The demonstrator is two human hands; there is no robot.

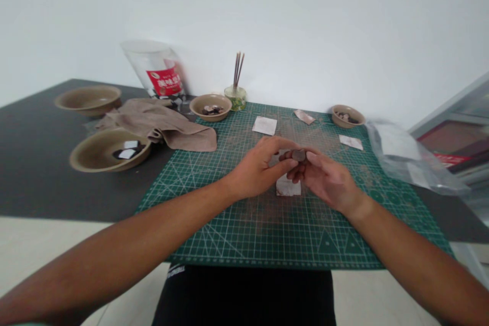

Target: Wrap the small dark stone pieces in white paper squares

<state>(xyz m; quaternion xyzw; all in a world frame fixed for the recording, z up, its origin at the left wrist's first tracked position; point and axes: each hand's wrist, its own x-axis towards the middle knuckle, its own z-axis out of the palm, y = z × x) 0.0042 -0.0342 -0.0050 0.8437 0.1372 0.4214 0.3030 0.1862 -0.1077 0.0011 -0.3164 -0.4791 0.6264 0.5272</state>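
Between my fingertips is a small dark brown disc-like piece (298, 155), its flat side facing me. My left hand (263, 165) pinches it from the left with thumb and fingers. From the right, my right hand (328, 178) grips it too, the thumb at its edge and the fingers curled beneath. Both hands are raised over the green cutting mat (229, 229). Just below them a worn pale square of paper (288, 187), perhaps sandpaper, lies partly hidden by my fingers. Brownish dust is spread over the mat around it.
More pale sheets lie on the mat, one at centre back (265, 125) and one at right (351, 142). Bowls of small pieces stand at back (210, 107), right (347, 116) and left (109, 150). A brown cloth (153, 122), clear jar (156, 69), stick holder (235, 98) and plastic bag (416, 158) surround it.
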